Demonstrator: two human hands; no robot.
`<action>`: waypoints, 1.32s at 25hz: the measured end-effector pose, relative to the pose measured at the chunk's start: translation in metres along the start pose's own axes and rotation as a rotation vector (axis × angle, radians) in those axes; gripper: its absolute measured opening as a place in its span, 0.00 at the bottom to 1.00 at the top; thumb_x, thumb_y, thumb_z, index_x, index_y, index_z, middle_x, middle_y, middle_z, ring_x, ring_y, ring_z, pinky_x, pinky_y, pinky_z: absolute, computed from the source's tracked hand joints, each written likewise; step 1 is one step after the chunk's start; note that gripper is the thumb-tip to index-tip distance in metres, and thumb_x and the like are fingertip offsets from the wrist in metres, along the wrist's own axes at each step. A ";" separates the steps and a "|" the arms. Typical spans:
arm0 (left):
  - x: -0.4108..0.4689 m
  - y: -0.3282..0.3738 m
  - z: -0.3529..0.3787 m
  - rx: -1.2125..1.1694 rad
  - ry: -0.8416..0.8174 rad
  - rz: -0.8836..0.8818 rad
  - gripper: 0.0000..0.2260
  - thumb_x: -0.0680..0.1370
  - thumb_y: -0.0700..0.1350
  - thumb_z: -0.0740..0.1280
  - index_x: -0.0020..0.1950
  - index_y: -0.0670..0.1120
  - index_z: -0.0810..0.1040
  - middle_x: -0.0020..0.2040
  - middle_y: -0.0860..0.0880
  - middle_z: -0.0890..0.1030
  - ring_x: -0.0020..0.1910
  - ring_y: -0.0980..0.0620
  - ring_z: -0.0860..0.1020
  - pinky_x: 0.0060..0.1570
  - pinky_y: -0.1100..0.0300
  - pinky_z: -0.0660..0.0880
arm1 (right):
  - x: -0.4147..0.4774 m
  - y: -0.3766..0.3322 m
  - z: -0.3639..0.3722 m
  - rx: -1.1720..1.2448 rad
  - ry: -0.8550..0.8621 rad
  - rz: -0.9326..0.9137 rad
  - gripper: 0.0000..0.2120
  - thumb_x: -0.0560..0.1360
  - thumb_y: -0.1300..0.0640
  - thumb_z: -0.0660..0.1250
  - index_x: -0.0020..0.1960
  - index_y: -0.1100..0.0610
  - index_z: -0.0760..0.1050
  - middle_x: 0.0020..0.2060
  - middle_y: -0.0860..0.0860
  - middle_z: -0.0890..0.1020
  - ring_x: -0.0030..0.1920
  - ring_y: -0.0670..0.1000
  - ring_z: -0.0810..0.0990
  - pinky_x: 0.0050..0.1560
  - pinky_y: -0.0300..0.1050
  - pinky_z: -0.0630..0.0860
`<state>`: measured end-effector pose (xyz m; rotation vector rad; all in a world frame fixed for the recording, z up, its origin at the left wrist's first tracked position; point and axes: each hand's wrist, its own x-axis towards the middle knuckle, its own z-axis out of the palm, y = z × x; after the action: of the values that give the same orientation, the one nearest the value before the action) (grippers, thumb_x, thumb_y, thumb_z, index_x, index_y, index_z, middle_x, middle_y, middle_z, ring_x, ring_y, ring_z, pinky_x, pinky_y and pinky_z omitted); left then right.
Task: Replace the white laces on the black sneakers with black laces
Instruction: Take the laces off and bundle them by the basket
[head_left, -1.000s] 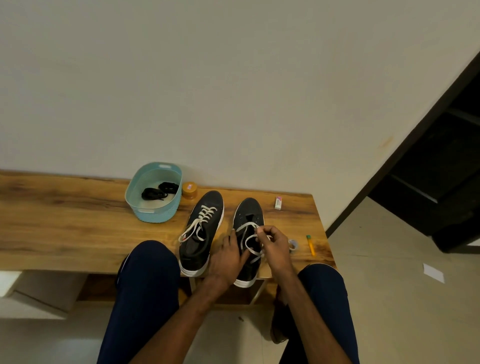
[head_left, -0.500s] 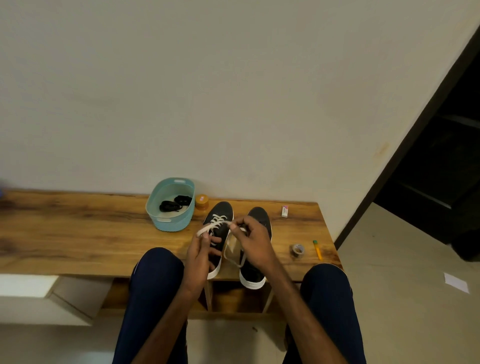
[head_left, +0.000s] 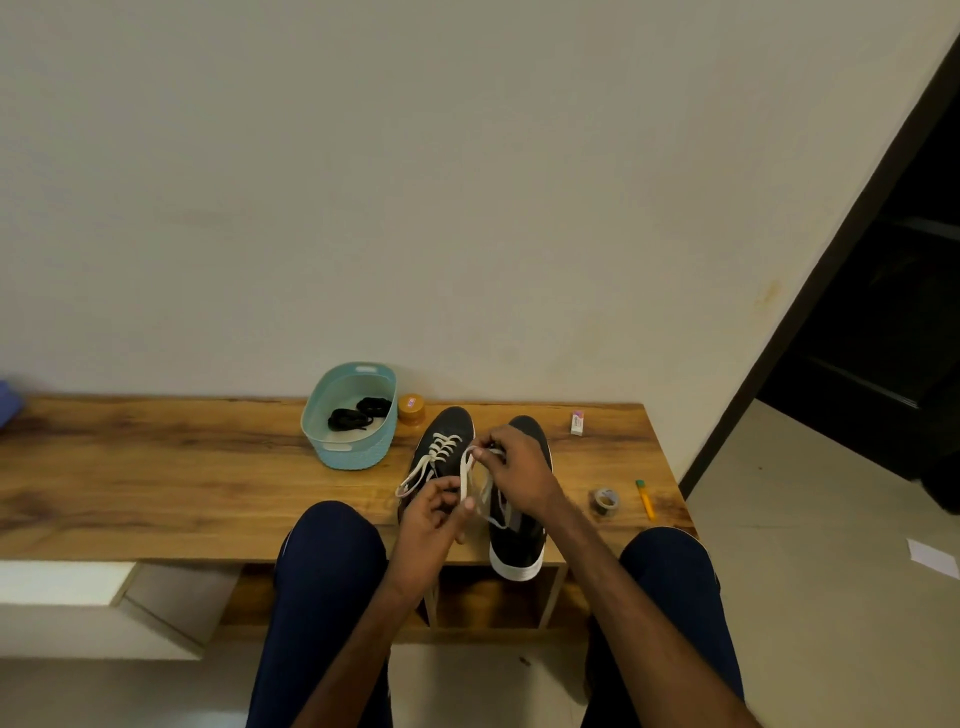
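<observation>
Two black sneakers stand side by side on the wooden bench (head_left: 156, 483), toes toward the wall. The left sneaker (head_left: 447, 431) still carries its white lace, crossed through the eyelets. The right sneaker (head_left: 519, 540) has its white lace (head_left: 465, 475) pulled loose and lifted above it. My right hand (head_left: 519, 467) pinches the upper part of that lace over the shoe. My left hand (head_left: 436, 519) holds the lower part of the same lace in curled fingers. The black laces (head_left: 358, 413) lie coiled in a teal basket (head_left: 353, 452) left of the shoes.
A small orange jar (head_left: 411, 409) stands between the basket and the left sneaker. A white eraser (head_left: 577, 422), a tape roll (head_left: 605, 501) and a yellow marker (head_left: 645, 499) lie at the bench's right end. My knees sit close to the bench's front edge.
Both hands have lifted the right sneaker's white lace up and out of the eyelets. The left hand moved from the shoe's side onto the lace. The camera view shifted left.
</observation>
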<state>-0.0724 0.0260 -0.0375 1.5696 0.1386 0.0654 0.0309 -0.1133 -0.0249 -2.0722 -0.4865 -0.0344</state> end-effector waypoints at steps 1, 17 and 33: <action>0.000 0.000 0.001 -0.020 0.008 0.004 0.07 0.81 0.44 0.64 0.57 0.45 0.78 0.41 0.46 0.80 0.33 0.51 0.76 0.33 0.64 0.73 | 0.009 -0.002 0.000 -0.024 -0.026 -0.019 0.03 0.79 0.60 0.68 0.50 0.57 0.81 0.48 0.49 0.81 0.50 0.46 0.78 0.52 0.39 0.74; 0.007 -0.005 -0.005 -0.114 0.103 -0.129 0.07 0.79 0.39 0.67 0.56 0.43 0.82 0.49 0.48 0.86 0.44 0.57 0.83 0.37 0.68 0.76 | -0.083 0.014 0.025 0.538 -0.117 0.365 0.20 0.82 0.45 0.55 0.57 0.56 0.81 0.47 0.53 0.85 0.46 0.48 0.83 0.49 0.44 0.78; -0.002 -0.025 0.005 0.724 -0.245 0.179 0.05 0.72 0.47 0.75 0.46 0.55 0.83 0.65 0.59 0.70 0.65 0.60 0.68 0.63 0.58 0.73 | -0.079 0.018 0.022 0.807 -0.296 0.552 0.25 0.80 0.43 0.59 0.55 0.64 0.81 0.47 0.59 0.83 0.51 0.56 0.81 0.50 0.45 0.77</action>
<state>-0.0745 0.0211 -0.0622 2.2940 -0.1963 -0.0449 -0.0391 -0.1289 -0.0683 -1.3446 -0.0523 0.6911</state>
